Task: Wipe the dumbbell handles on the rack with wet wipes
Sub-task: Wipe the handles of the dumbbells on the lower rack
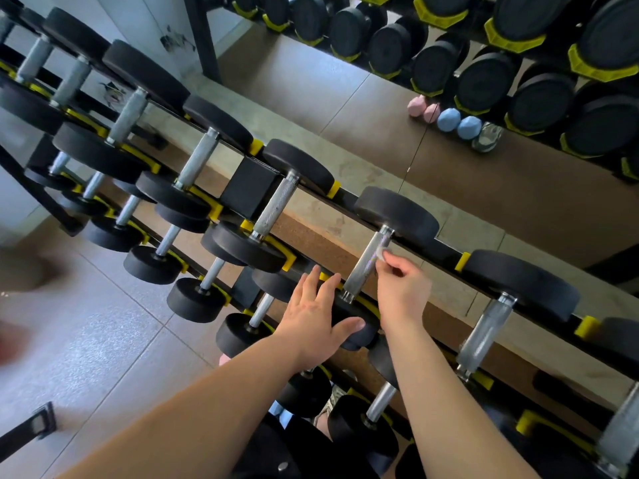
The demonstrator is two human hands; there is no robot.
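- Dumbbell handle (366,269): knurled silver bar between two round black heads, lying on the top tier of the rack (249,188), mid-row.
- Wet wipe (380,253): small and whitish, pinched by the right hand (403,288) against the bar's upper part.
- Left hand (316,319): fingers straight and spread, resting on the near head.
- Rack: black frame, yellow cradles.
- Floor (114,326): grey tiles.
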